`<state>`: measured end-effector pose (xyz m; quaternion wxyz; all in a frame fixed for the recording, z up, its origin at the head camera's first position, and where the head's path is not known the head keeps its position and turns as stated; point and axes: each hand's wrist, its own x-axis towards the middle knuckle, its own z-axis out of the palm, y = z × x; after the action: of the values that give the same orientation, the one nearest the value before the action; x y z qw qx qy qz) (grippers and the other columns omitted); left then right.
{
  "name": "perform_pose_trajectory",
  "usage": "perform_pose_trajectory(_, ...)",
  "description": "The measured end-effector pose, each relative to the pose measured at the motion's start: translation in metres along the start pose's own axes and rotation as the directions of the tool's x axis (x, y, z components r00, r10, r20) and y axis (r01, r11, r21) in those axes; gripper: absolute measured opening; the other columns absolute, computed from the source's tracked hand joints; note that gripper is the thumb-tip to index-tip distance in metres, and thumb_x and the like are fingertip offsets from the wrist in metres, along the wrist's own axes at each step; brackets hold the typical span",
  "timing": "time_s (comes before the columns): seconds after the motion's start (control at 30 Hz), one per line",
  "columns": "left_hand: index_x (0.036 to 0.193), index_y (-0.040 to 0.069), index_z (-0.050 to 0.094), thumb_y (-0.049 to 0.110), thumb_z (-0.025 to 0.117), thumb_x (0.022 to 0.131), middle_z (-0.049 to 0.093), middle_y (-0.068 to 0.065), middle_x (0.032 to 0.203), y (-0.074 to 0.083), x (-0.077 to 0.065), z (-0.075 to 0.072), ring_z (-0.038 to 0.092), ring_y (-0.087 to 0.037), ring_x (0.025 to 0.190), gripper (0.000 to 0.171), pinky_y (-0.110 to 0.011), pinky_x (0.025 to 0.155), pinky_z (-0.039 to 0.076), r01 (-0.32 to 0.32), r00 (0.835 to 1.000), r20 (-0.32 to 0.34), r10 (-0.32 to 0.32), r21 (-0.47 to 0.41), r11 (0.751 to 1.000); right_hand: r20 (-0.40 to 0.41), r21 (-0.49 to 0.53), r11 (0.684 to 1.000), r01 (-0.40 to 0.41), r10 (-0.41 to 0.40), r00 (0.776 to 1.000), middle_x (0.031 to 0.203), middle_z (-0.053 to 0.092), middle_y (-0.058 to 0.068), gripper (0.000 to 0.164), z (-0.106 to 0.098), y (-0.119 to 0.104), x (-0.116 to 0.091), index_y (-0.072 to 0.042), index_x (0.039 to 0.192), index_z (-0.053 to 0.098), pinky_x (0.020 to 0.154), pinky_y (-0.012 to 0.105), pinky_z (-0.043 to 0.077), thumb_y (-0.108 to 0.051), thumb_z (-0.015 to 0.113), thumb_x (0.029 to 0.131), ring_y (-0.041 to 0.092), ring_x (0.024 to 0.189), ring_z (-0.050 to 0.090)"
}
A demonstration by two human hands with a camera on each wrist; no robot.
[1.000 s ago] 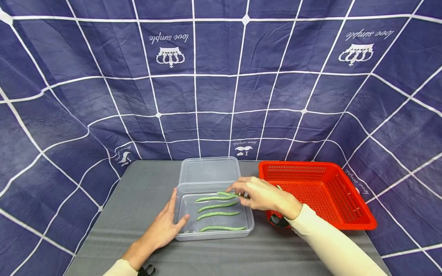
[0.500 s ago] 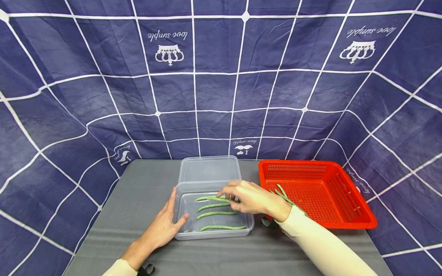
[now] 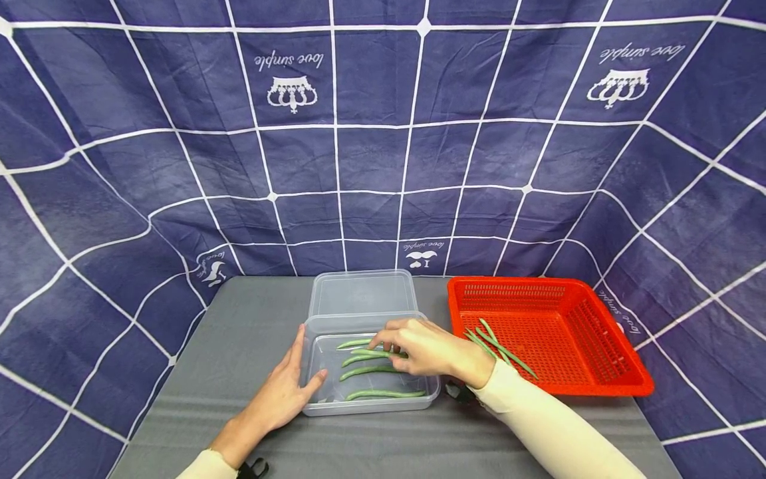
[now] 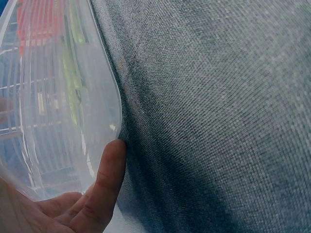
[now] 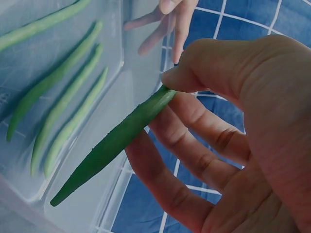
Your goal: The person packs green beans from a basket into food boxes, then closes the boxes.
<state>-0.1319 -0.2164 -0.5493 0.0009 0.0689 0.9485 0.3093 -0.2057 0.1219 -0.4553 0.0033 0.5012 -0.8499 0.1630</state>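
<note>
My right hand (image 3: pixel 421 347) pinches a green bean (image 5: pixel 114 136) between thumb and fingers, over the clear plastic container (image 3: pixel 368 410). Its tapered end points away from the fingertips in the right wrist view. Several other green beans (image 3: pixel 385 394) lie crosswise in the container, roughly parallel, with a wider gap before the front one. My left hand (image 3: pixel 286 389) rests at the container's left side, fingers extended along the wall and thumb over the near left corner. From the left wrist view, a fingertip (image 4: pixel 114 150) touches the container's lower corner.
A clear rectangular plastic lid (image 3: pixel 362 294) lies behind the container. To the right stands a red slotted basket (image 3: pixel 574 332), with several loose green beans (image 3: pixel 509 351) at its left side. Grey cloth (image 3: pixel 251 313) covers the table, and blue gridded fabric (image 3: pixel 371 159) encloses the back and sides.
My right hand has moved left and slightly toward me over the container, carrying the bean. Beans in the basket have come into view behind the arm. My left hand stays put.
</note>
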Motion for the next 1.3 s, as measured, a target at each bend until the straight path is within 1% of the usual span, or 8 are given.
perform_pose_trajectory(0.3, 0.189, 0.014, -0.003, 0.045, 0.075, 0.113, 0.036, -0.036, 0.185, 0.001, 0.000, -0.001, 0.044, -0.056, 0.169, 0.113, -0.075, 0.134, 0.041, 0.003, 1.000, 0.003, -0.003, -0.003, 1.000, 0.042, 0.009, 1.000, -0.023, 0.023, 0.999, 0.114, 0.080, -0.008, 0.046, 0.006, -0.007, 0.005, -0.026, 0.140, 0.082, 0.080, 0.021, 0.061, -0.007, 0.084, 0.098, 0.000, 0.096, 0.076)
perform_pose_trajectory(0.47, 0.189, 0.015, -0.004, 0.045, 0.074, 0.114, 0.035, -0.035, 0.186, 0.000, -0.001, 0.000, 0.044, -0.056, 0.170, 0.113, -0.075, 0.134, 0.041, 0.009, 1.000, 0.009, -0.009, -0.005, 1.000, 0.067, 0.012, 0.999, -0.033, 0.032, 0.997, 0.113, 0.080, -0.007, 0.048, 0.011, -0.007, 0.006, -0.027, 0.142, 0.081, 0.082, 0.023, 0.062, -0.008, 0.086, 0.098, 0.001, 0.097, 0.076)
perform_pose_trajectory(0.6, 0.189, 0.015, -0.004, 0.044, 0.075, 0.113, 0.035, -0.035, 0.186, 0.000, -0.001, 0.000, 0.044, -0.057, 0.169, 0.113, -0.075, 0.134, 0.042, 0.000, 1.000, -0.001, 0.000, -0.007, 1.000, 0.071, 0.009, 1.000, -0.030, 0.029, 0.997, 0.114, 0.080, -0.004, 0.048, 0.013, -0.005, 0.004, -0.025, 0.143, 0.081, 0.084, 0.024, 0.063, -0.008, 0.085, 0.098, 0.004, 0.099, 0.077)
perform_pose_trajectory(0.7, 0.189, 0.014, -0.003, 0.043, 0.075, 0.113, 0.035, -0.036, 0.185, 0.000, -0.001, 0.000, 0.045, -0.057, 0.169, 0.112, -0.075, 0.134, 0.042, -0.010, 1.000, -0.010, 0.010, -0.009, 1.000, 0.065, 0.017, 1.000, -0.026, 0.025, 0.998, 0.115, 0.080, -0.003, 0.047, 0.014, -0.003, 0.002, -0.023, 0.143, 0.081, 0.087, 0.025, 0.064, -0.006, 0.084, 0.098, 0.008, 0.100, 0.080)
perform_pose_trajectory(0.83, 0.189, 0.014, -0.002, 0.042, 0.076, 0.113, 0.035, -0.036, 0.185, 0.001, -0.001, 0.000, 0.045, -0.057, 0.169, 0.112, -0.075, 0.134, 0.041, -0.010, 1.000, -0.012, 0.010, -0.010, 1.000, 0.048, 0.018, 0.999, -0.029, 0.028, 0.998, 0.116, 0.080, -0.005, 0.049, 0.012, -0.002, -0.001, -0.026, 0.142, 0.081, 0.087, 0.025, 0.065, -0.005, 0.082, 0.098, 0.006, 0.101, 0.081)
perform_pose_trajectory(0.93, 0.189, 0.016, -0.003, 0.043, 0.076, 0.113, 0.035, -0.035, 0.186, 0.001, -0.001, -0.001, 0.044, -0.057, 0.169, 0.113, -0.076, 0.134, 0.041, -0.003, 1.000, -0.007, 0.003, -0.009, 1.000, 0.041, 0.023, 0.999, -0.043, 0.042, 0.998, 0.117, 0.081, -0.005, 0.051, 0.009, 0.000, -0.004, -0.029, 0.142, 0.081, 0.084, 0.024, 0.063, -0.003, 0.081, 0.097, 0.001, 0.100, 0.080)
perform_pose_trajectory(1.03, 0.189, 0.017, -0.003, 0.045, 0.075, 0.113, 0.034, -0.035, 0.186, 0.000, -0.001, 0.000, 0.044, -0.057, 0.169, 0.113, -0.076, 0.134, 0.041, -0.004, 1.000, -0.003, 0.004, -0.008, 1.000, 0.040, 0.035, 0.997, -0.068, 0.066, 0.997, 0.119, 0.081, -0.005, 0.051, 0.006, 0.001, -0.008, -0.029, 0.142, 0.081, 0.079, 0.024, 0.062, -0.003, 0.080, 0.098, 0.000, 0.101, 0.079)
perform_pose_trajectory(1.3, 0.189, 0.017, -0.003, 0.048, 0.074, 0.113, 0.035, -0.035, 0.186, -0.002, -0.001, 0.000, 0.045, -0.057, 0.169, 0.113, -0.075, 0.133, 0.042, -0.011, 1.000, -0.010, 0.011, -0.001, 1.000, -0.007, -0.010, 0.994, -0.111, 0.111, 0.994, 0.119, 0.080, -0.006, 0.047, -0.008, 0.009, -0.020, -0.029, 0.141, 0.082, 0.071, 0.023, 0.057, -0.007, 0.080, 0.100, 0.008, 0.095, 0.079)
